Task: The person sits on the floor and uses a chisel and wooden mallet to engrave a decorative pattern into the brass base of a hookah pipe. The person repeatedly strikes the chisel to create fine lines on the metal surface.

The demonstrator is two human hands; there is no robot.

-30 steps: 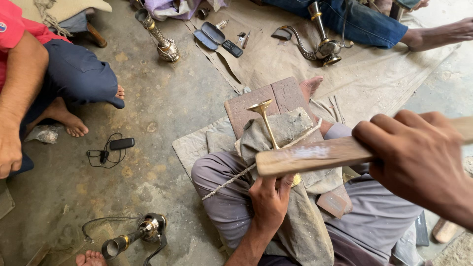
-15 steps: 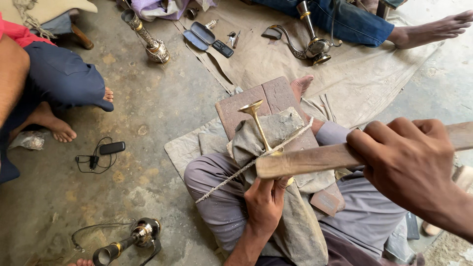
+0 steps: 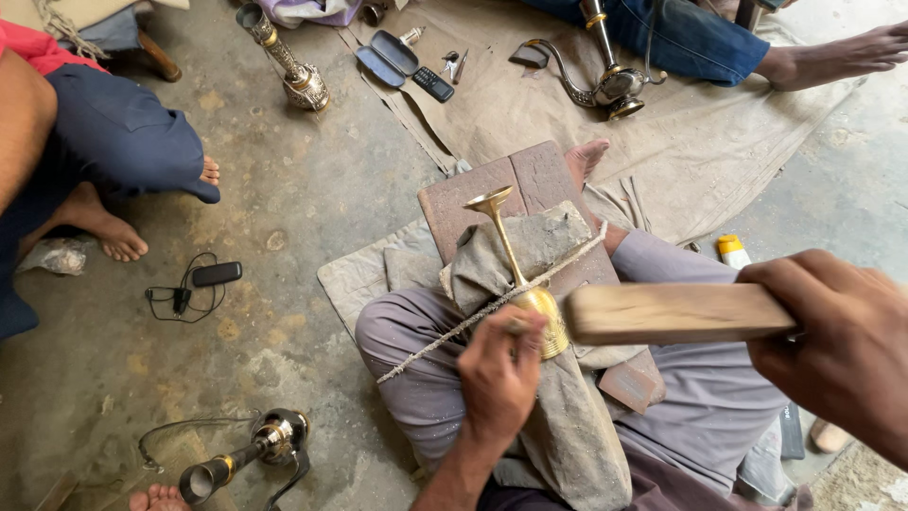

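Note:
A brass goblet-shaped piece (image 3: pixel 515 255) lies along a cloth-wrapped block (image 3: pixel 539 312) on my lap, held down by a rope (image 3: pixel 454 329) that runs across it. My left hand (image 3: pixel 501 374) presses a small tool against the piece's rounded bowl. A flat wooden mallet (image 3: pixel 672 312) is gripped in my right hand (image 3: pixel 837 345), its end just beside the brass bowl.
A reddish wooden board (image 3: pixel 492 194) lies under the block. Brass vessels (image 3: pixel 293 71) (image 3: pixel 605 85), a spectacle case (image 3: pixel 388 57) and a phone (image 3: pixel 435 83) lie on a cloth ahead. Another brass part (image 3: pixel 255 449) and a black device (image 3: pixel 216 274) are on the floor left. Other seated people's legs (image 3: pixel 113 161) border the area.
The mallet has swung down and left, from above the block to right beside the brass bowl. My left hand stays on the piece. The view has shifted slightly.

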